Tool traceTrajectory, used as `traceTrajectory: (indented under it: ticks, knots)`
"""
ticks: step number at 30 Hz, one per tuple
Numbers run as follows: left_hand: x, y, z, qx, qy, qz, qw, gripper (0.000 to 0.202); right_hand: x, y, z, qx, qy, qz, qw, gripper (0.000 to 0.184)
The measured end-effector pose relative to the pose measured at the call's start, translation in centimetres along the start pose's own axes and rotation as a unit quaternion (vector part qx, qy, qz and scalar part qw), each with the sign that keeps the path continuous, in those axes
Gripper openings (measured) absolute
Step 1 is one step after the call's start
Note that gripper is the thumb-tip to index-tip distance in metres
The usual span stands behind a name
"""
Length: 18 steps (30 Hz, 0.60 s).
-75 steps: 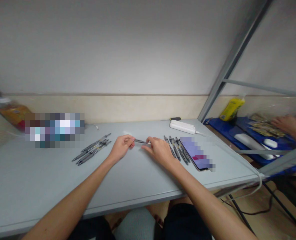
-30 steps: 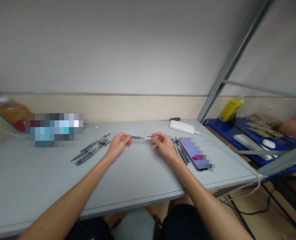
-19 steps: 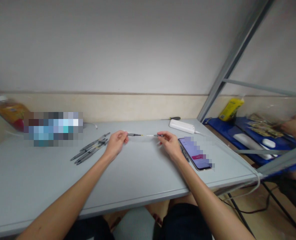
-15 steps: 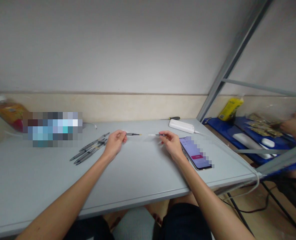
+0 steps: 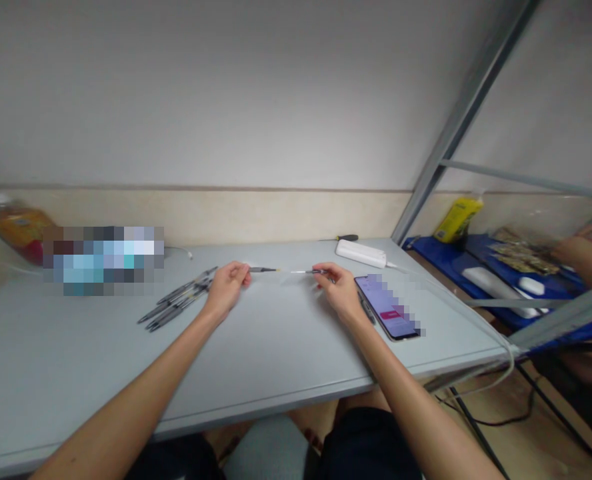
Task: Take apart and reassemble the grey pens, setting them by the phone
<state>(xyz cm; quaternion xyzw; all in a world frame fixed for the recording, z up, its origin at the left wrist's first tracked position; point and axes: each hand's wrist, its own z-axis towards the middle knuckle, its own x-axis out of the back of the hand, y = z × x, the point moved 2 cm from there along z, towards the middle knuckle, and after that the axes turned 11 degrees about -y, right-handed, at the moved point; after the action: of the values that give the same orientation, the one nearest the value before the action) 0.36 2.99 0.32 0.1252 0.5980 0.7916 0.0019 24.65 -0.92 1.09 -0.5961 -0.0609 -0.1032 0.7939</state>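
- The grey table (image 5: 256, 347) lies under both hands.
- A phone (image 5: 387, 315) rests just right of the right hand's fingers.
- A heap of pens (image 5: 176, 300) lies just left of the left hand's fingers.
- The left hand (image 5: 226, 290) pinches the dark pen barrel (image 5: 262, 269) at its fingertips.
- The right hand (image 5: 340, 290) pinches the thin refill (image 5: 303, 271); its pale tip nearly meets the barrel between the two hands.

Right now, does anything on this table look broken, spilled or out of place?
Only the pen: it is in two parts, a dark tip piece in the left hand and the barrel with its white refill in the right hand. Nothing spilled.
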Motion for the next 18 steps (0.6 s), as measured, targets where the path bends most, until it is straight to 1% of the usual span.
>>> traceTrajectory:
  ticks: [7,14,18]
  knots:
    - [-0.13,-0.16,0.06,-0.003,-0.010,-0.016,1.000,0.031,-0.45,-0.24,-0.20,0.005,-0.003,-0.009,1.000,0.021]
    - [-0.12,-0.11,0.12,0.004,0.002,-0.024,1.000,0.031,0.03,-0.45,-0.01,0.003,0.008,-0.002,1.000,0.022]
    - [-0.12,-0.03,0.06,0.004,0.002,-0.024,1.000,0.030,-0.14,-0.41,-0.10,0.006,0.003,-0.007,1.000,0.021]
